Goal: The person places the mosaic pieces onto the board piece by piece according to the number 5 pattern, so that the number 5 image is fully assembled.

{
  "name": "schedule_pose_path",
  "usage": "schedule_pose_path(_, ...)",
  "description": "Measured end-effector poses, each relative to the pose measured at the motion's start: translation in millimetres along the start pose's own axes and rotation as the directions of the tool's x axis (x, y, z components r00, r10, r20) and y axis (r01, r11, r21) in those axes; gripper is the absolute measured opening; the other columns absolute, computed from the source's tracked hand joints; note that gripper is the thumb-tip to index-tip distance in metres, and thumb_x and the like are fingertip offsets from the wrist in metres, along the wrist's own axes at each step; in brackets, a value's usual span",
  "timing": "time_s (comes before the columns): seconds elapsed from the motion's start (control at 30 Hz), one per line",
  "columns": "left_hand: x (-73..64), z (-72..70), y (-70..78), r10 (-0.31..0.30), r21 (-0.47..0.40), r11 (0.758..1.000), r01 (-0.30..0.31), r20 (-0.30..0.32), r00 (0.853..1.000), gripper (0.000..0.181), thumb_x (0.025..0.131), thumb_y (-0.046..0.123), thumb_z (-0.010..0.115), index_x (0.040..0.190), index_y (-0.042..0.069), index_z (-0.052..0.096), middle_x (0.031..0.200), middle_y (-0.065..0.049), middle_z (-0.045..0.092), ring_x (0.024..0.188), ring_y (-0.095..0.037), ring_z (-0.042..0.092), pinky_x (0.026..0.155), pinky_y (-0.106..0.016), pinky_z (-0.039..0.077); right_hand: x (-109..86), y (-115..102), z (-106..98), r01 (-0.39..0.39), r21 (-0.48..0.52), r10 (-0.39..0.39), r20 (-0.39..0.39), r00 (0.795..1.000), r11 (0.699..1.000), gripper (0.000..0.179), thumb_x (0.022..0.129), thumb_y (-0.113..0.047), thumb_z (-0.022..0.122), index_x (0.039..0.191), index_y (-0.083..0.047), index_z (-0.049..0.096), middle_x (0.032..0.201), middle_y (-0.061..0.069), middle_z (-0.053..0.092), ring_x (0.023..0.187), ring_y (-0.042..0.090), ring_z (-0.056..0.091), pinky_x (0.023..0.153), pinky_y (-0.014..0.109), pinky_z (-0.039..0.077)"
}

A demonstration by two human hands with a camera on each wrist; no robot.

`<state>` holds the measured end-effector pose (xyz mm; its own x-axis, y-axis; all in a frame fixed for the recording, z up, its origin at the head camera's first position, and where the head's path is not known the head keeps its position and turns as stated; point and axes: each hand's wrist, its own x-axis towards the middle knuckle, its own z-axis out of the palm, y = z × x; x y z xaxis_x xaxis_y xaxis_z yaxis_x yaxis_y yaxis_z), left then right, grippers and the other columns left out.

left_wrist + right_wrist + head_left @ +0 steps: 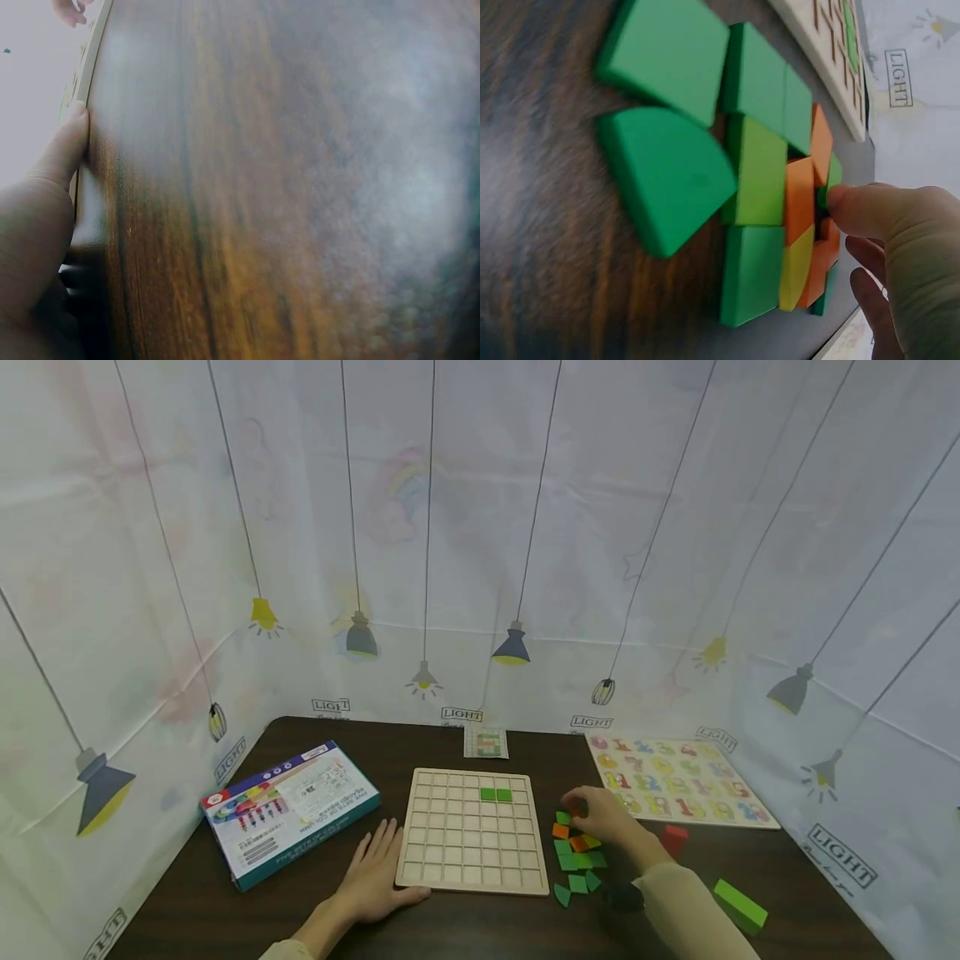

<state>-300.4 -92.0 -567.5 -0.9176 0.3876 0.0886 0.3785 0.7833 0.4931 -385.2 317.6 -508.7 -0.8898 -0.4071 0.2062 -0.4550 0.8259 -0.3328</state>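
Note:
My left hand (pixel 375 877) lies flat with spread fingers at the near left corner of a wooden grid board (pixel 471 891); in the left wrist view its thumb (pixel 67 142) rests along the board's edge. Two green square tiles (pixel 488 794) sit side by side in the grid's upper right cells. Right of the board, my right hand (pixel 600 814) reaches into a group of loose tiles. In the right wrist view its thumb and fingers pinch a small green piece (pixel 823 196), mostly hidden by the thumb. Around it lie orange tiles (pixel 800 191), green squares and a green quarter-round (pixel 667 176).
A boxed toy (pixel 292 810) lies on the left. Behind the board is a small pattern card (pixel 486 743). A number board (pixel 678 777) occupies the back right, with a red block (pixel 674 840) and a long green block (pixel 740 906) nearer the right sleeve.

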Motion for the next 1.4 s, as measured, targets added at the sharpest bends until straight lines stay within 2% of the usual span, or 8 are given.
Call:
schedule_pose_path(0.17,0.2,-1.1,0.1,0.001,0.001,1.0,-0.001,0.003,1.0,0.109,0.078,0.072,0.054,0.148,-0.004,0.02,0.154,-0.023,0.011,0.142,-0.036,0.005,0.11,-0.054,0.003,-1.2,1.5,1.2,-0.01,-0.01,0.01,0.019,1.0,1.0,0.032,0.074,-0.006,0.078,0.105,-0.005,0.067,0.099,0.005,0.065,0.094,0.025,0.061,0.083,0.046,0.049)
schedule_pose_path(0.33,-0.5,-0.9,-0.4,0.001,-0.005,1.0,-0.001,0.0,1.0,0.11,0.077,0.072,0.055,0.148,-0.005,0.02,0.154,-0.023,0.012,0.141,-0.037,0.005,0.11,-0.054,0.004,-0.2,0.4,4.1,0.027,0.005,-0.027,0.005,1.0,1.0,0.034,0.074,-0.005,0.078,0.106,-0.004,0.067,0.102,0.007,0.065,0.095,0.026,0.061,0.083,0.046,0.049)
schedule_pose_path(0.67,0.4,0.4,-1.7,0.002,-0.011,1.0,-0.002,0.002,1.0,0.112,0.077,0.074,0.053,0.148,-0.005,0.02,0.154,-0.023,0.011,0.142,-0.036,0.005,0.11,-0.054,0.002,4.3,-2.5,9.1,0.043,-0.016,-0.043,0.009,0.999,0.999,0.025,0.078,-0.002,0.075,0.101,-0.007,0.068,0.096,0.005,0.067,0.09,0.023,0.062,0.078,0.042,0.052)
schedule_pose_path(1.0,0.9,-0.5,-2.7,-0.004,-0.006,1.0,0.004,-0.005,1.0,0.111,0.077,0.074,0.053,0.148,-0.004,0.02,0.154,-0.022,0.011,0.142,-0.035,0.004,0.11,-0.053,0.002,14.1,-7.4,8.8,0.055,0.01,-0.054,-0.119,0.991,0.998,0.028,0.075,0.005,0.074,0.1,-0.003,0.067,0.094,0.006,0.064,0.084,0.021,0.061,0.073,0.037,0.053)
schedule_pose_path(1.2,-0.3,-3.8,0.6,0.006,-0.009,1.0,-0.006,-0.016,1.0,0.109,0.078,0.073,0.054,0.148,-0.005,0.021,0.154,-0.023,0.012,0.142,-0.036,0.005,0.11,-0.054,0.003,21.7,-15.6,10.3,0.062,0.026,-0.057,-0.149,0.987,0.998,0.03,0.074,0.006,0.074,0.102,0.0,0.066,0.094,0.008,0.064,0.083,0.021,0.061,0.071,0.037,0.053)
schedule_pose_path(1.4,-2.4,-9.4,6.7,0.017,-0.044,0.999,-0.017,0.002,1.0,0.107,0.079,0.068,0.057,0.146,-0.007,0.021,0.152,-0.027,0.013,0.14,-0.041,0.006,0.109,-0.058,0.004,31.1,-26.8,18.9,0.051,0.073,-0.04,-0.141,0.989,0.996,0.031,0.075,0.007,0.072,0.105,0.002,0.065,0.096,0.009,0.064,0.087,0.023,0.062,0.074,0.037,0.053)
